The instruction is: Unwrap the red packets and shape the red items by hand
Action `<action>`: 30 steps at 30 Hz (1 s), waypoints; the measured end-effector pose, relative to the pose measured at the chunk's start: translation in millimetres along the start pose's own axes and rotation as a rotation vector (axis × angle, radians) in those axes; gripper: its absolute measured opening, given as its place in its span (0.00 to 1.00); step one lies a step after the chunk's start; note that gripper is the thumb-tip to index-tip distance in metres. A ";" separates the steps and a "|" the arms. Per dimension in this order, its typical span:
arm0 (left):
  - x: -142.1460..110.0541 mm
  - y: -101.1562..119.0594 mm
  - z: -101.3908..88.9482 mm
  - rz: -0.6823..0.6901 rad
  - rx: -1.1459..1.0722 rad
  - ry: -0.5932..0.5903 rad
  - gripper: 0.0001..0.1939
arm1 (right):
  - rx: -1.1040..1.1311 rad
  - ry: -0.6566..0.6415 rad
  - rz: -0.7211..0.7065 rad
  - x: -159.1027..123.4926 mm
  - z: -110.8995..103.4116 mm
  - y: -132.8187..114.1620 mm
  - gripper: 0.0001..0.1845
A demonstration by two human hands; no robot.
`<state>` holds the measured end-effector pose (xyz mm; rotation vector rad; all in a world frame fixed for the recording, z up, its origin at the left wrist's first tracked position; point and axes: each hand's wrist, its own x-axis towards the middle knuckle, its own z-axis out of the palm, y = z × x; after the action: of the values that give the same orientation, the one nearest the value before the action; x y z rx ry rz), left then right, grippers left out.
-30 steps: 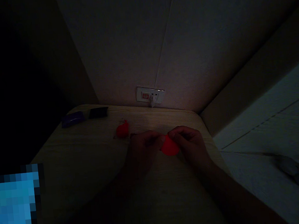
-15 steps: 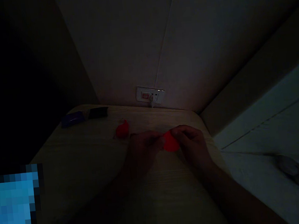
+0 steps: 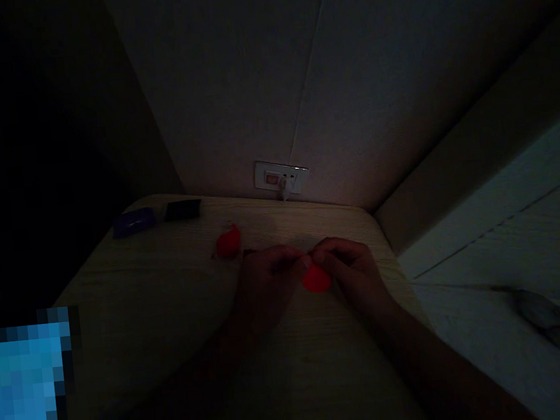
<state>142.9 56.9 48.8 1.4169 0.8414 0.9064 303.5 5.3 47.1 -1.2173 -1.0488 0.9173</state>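
Observation:
Both hands meet over the wooden tabletop (image 3: 210, 309) in dim light. A bright red, rounded piece that looks like soft modelling clay (image 3: 317, 278) is pinched along its upper edge, its lower part hanging below the fingers. From the left, my left hand (image 3: 269, 280) grips it between thumb and fingers. My right hand (image 3: 350, 269) is closed on the other side, with thumb and forefinger at its top. A second red lump (image 3: 228, 243) lies just beyond my left hand, with what looks like a thin clear wrapper around it.
At the back left lie a purple packet (image 3: 133, 223) and a black packet (image 3: 183, 210). A wall socket (image 3: 281, 177) with a plug sits behind the table's back edge. The wall closes off the back. A pale surface with a dark blurred object (image 3: 548, 319) is at right.
My right hand has shifted slightly left, closer to my left hand. The red piece has moved a little down and left, and its top edge is now more covered by fingers.

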 end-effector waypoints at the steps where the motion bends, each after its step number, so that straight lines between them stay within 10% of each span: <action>1: -0.1 0.4 0.1 0.007 0.012 0.000 0.05 | -0.005 -0.007 0.002 0.1 0.2 -0.6 0.03; 30: -0.5 0.5 0.4 -0.094 -0.039 -0.024 0.11 | -0.031 0.076 0.040 0.0 -2.5 -0.1 0.07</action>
<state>143.0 56.3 49.3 1.3411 0.8608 0.8293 305.9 4.6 47.2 -1.2932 -0.9848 0.8815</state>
